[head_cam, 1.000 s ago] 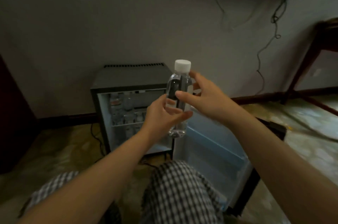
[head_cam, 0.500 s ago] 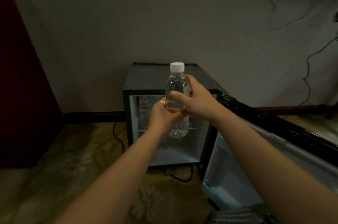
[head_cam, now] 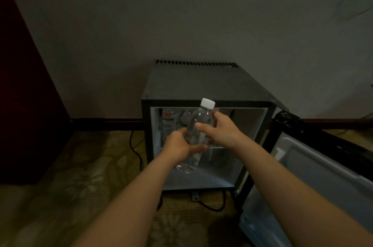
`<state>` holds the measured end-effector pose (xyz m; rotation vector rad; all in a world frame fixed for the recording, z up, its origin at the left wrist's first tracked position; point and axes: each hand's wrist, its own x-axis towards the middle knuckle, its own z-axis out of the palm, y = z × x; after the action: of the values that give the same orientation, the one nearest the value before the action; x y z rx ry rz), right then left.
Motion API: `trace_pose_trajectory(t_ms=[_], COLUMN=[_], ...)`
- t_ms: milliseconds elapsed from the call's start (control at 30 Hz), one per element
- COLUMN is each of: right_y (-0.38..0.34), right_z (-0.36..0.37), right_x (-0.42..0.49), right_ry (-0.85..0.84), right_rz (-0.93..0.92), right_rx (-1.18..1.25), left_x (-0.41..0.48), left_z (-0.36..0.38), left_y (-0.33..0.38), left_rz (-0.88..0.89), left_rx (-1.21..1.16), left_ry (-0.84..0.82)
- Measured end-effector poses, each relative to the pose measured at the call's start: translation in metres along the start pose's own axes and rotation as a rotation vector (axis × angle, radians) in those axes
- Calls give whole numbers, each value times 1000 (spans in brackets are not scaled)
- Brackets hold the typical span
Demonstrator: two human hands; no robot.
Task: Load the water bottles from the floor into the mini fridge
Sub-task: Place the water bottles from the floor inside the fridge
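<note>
A clear water bottle (head_cam: pixel 198 123) with a white cap is held in front of the open black mini fridge (head_cam: pixel 201 85), tilted with its cap up and to the right. My left hand (head_cam: pixel 178 145) grips its lower half and my right hand (head_cam: pixel 220 128) grips its upper half. Inside, on the upper shelf at the back left, other water bottles (head_cam: pixel 167 119) stand. The lower compartment looks bare where it shows.
The fridge door (head_cam: pixel 314 158) hangs open to the right with white inner shelves. A black power cable (head_cam: pixel 135 149) runs over the patterned carpet left of the fridge. Dark red furniture (head_cam: pixel 24 105) stands at the left. The fridge backs onto a grey wall.
Both hands have carried the bottle lower and nearer the fridge opening, and it has tipped to the right. My view has turned so the fridge sits centred.
</note>
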<state>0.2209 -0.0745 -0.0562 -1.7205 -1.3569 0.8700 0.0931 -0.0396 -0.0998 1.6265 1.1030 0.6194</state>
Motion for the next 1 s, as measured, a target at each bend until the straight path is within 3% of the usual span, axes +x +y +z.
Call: trace_pose_trajectory(t_ms=[133,400,633,833,1000], right_y=[15,44,74,87,91], right_z=[4,8,11,10,19], right_x=[14,41,61,95,129], right_ry=[73,99,46,68,135], right_rz=[2,-35,-71,14,186], right_rx=[-95,-326,-459,-376,-310], left_x=[16,54,89,123,139], left_z=[0,9,24,33,36], left_y=[-8,-34,-59,-71,-75], left_rz=[-20,-84,-112,-170,-173], left_rx=[54,128,247,180,126], left_ry=[-75,-64,-70,-8,-1])
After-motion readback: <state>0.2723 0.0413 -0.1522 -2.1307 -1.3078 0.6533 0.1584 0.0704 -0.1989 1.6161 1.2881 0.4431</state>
